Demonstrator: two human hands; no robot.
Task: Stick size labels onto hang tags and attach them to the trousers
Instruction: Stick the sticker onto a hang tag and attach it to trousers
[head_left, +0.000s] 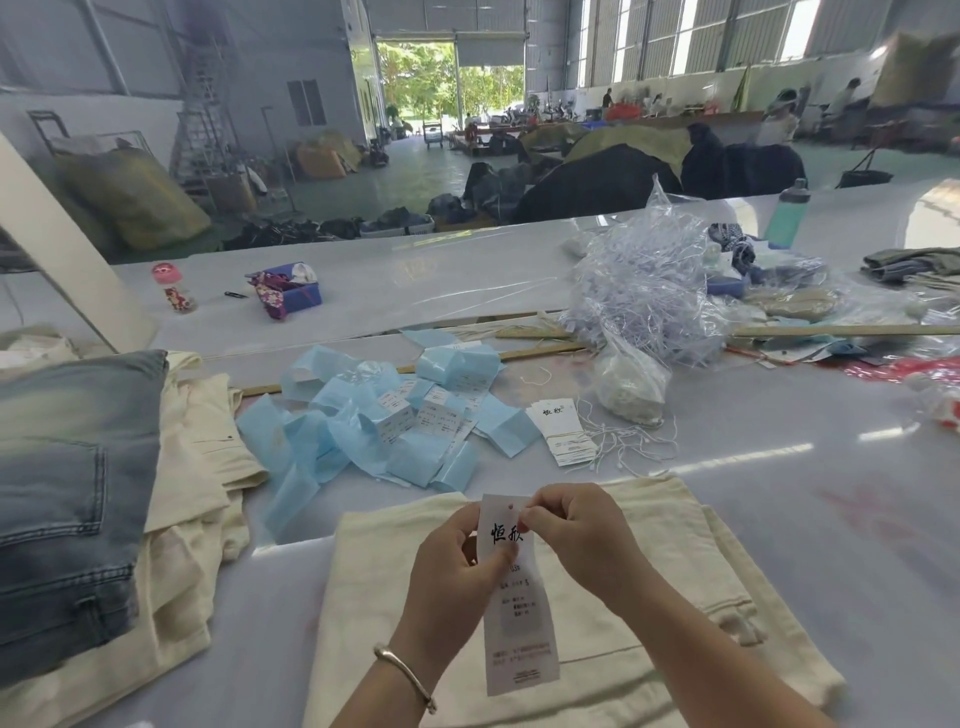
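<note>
White hang tag (519, 623), black characters, small hole on top

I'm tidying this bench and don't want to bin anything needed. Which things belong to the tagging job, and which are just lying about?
Job: hang tag held by left hand and right hand; cream trousers; tag stack; strings; blue label backings.

Lying about: jeans, water bottle, blue box, small jar.
</note>
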